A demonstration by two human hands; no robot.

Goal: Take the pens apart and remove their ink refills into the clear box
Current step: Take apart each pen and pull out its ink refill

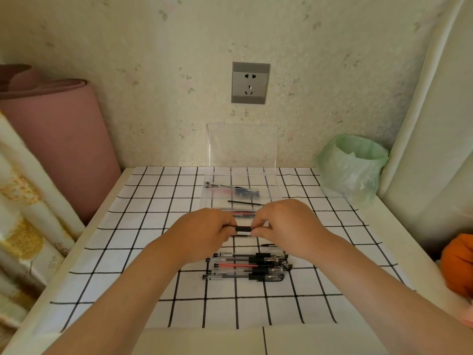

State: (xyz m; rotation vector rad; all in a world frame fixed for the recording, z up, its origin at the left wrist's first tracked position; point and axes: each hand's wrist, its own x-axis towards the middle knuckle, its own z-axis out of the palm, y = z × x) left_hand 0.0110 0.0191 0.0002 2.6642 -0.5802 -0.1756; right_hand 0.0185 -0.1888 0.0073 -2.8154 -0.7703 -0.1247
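head view: both hands meet above the middle of the table [122, 254], which is covered by a white cloth with a black grid. the left hand [204, 233] and the right hand [284, 224] each pinch one end of a single pen [243, 229], fingers curled tight round it; only its black grip section shows between them, lying level and parallel to the table's far edge. whether the pen has come apart cannot be told.

the clear box [270, 183] sits just beyond the hands, toward the middle of the far edge, with its lid [243, 144] standing upright against the wall. inside lie a few pen parts [231, 188] along the far side and a thin black refill [244, 202] nearer the front.

a thin dark piece [240, 235] lies on the cloth just under the hands. nearer the front edge, a row of whole pens [248, 265] lies side by side, one of them with red ink.

a bin lined with a green bag [350, 167] stands at the far right corner. a grey socket [250, 82] is on the wall, a pink roll [58, 139] leans beyond the left edge, and an orange thing [458, 262] lies past the right edge.
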